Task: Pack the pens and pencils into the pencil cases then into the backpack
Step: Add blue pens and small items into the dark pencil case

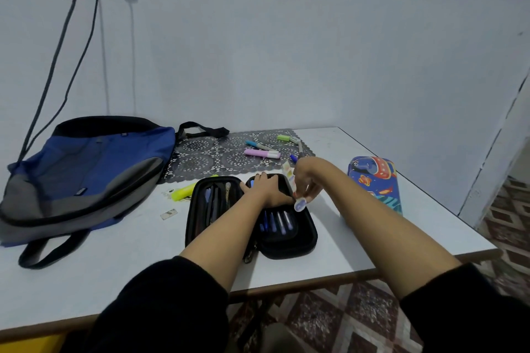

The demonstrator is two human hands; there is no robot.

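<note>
Black pencil case (286,249): it is lying open near the middle of the table (114,266), with pens (276,221) tucked in both halves.
Right hand (308,178): you are pinching a white pen (291,180) in curled fingers, holding it tilted just above the case's right half with its capped end pointing down.
Left hand (268,188): you are pressing straight, flat fingers on the far end of that right half.
Yellow highlighter (186,190): it is lying just left of the case.
Rocket-print pencil case (375,180): it is sitting closed at the right edge.
Loose markers (262,153): they are lying on the patterned mat (206,157), beyond the case.
Backpack (94,163): it is lying flat on the far left.
</note>
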